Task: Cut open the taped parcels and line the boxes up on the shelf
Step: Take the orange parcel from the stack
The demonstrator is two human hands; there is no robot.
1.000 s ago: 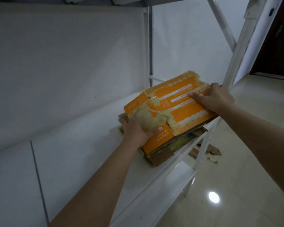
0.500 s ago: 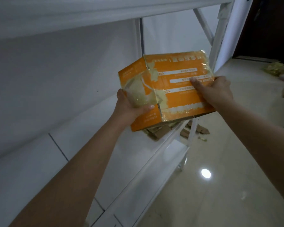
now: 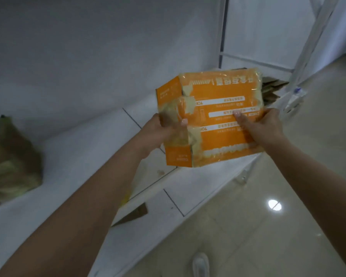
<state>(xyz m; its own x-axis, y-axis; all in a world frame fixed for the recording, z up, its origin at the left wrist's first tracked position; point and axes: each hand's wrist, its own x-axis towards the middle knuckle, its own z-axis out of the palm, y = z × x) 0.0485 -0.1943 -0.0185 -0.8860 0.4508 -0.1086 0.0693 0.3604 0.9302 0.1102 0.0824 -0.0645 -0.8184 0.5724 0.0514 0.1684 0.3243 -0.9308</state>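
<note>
Parcel [image 3: 216, 118], one orange taped box, was lifted clear of the shelf [image 3: 84, 148] where it had rested. Left hand [image 3: 158, 130] gripped its near-left corner; right hand [image 3: 262, 126] gripped its right side. One brown parcel [image 3: 10, 156] lay far left of the left hand.

We log: orange cardboard box [image 3: 218, 120], printed, wrapped in glossy, wrinkled clear tape; white shelf [image 3: 78, 148], smooth, matt; floor [image 3: 268, 226], polished, reflective tile; brown cardboard scraps [image 3: 272, 88], matt.

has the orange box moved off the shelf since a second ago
Yes. The orange box has been lifted off the flattened cardboard at the shelf's far end and drawn toward the person.
</note>
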